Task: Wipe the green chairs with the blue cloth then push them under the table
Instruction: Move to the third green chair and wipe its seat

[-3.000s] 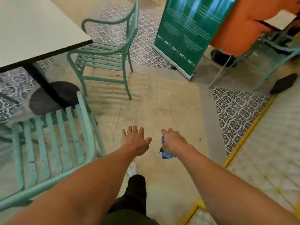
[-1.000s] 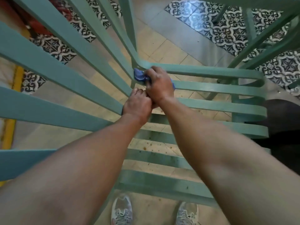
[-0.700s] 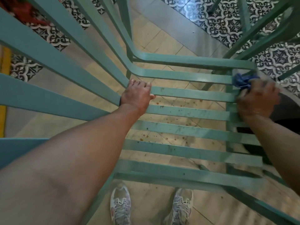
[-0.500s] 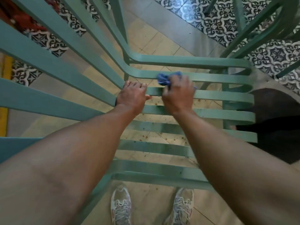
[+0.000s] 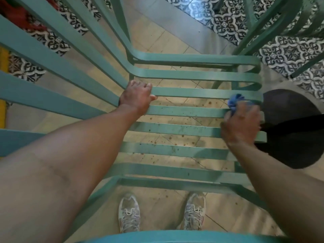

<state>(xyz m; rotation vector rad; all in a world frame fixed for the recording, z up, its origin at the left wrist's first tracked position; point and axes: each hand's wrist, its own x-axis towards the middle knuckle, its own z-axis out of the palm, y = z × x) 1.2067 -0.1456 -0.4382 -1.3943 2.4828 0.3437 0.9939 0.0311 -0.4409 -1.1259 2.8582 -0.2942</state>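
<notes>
The blue cloth [image 5: 235, 102] is bunched against the right end of the green chair's [image 5: 184, 111] seat, at about 3 o'clock from the middle of the view, pressed onto the slats near the seat's curved right edge. The right hand [image 5: 240, 125] lies over it, its grip curled around the cloth so that only a blue tuft shows past the fingers toward 12 o'clock. The left hand [image 5: 137, 97] sits at the seat's left end, at about 10 o'clock from centre, its grip clamped on a slat where the seat meets the backrest, fingers over the top and thumb along the near side. Dark specks dot the nearer slats between the two hands. Beyond the right hand, at 3 o'clock, a dark round counter base [image 5: 289, 128] lies on the floor. Below the seat, at 6 o'clock, a pair of grey sneakers [image 5: 128, 214] stands on beige floor tiles [image 5: 157, 37]; patterned black-and-white tiles [image 5: 287, 51] fill the floor toward 1 o'clock.
</notes>
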